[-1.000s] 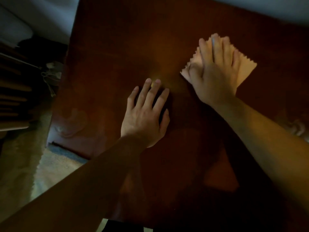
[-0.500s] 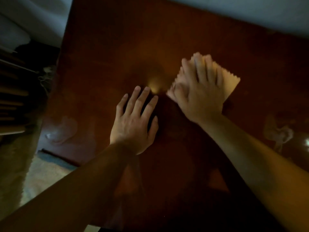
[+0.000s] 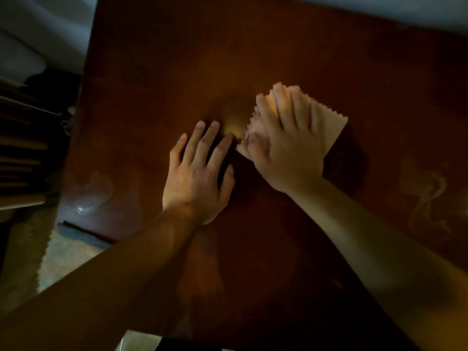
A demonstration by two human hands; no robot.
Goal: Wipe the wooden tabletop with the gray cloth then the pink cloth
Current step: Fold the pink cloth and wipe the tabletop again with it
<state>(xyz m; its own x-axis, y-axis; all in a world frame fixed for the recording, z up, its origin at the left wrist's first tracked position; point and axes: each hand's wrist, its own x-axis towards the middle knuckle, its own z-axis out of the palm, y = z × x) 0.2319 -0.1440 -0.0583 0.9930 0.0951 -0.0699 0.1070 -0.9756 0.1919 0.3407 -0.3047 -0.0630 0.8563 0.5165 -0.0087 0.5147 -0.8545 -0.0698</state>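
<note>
- Head view shows you one cloth [image 3: 329,127], one table [image 3: 177,59] and your two hands on it; no second cloth shows.
- The cloth is pale pink with zigzag edges, folded, lying flat a little toward 1 o'clock from the tabletop's middle.
- Your right hand [image 3: 286,145] lies palm down on the cloth, fingers [image 3: 283,107] straight and close together, pointing to 12 o'clock, pressing it flat rather than gripping it.
- Your left hand [image 3: 197,178] lies flat on the bare wood at 8 o'clock from the cloth, fingers spread and straight, holding nothing; its forefinger tip sits just beside the cloth's near corner.
- Both forearms run in from the bottom edge, the left from 7 o'clock, the right from 5 o'clock.
- Your right hand hides most of the cloth; only its 3 o'clock part and a strip at 9 o'clock show.
- Light is dim: the table's near part is in deep shadow, and the stacked shapes off its 9 o'clock side are too dark to make out.
</note>
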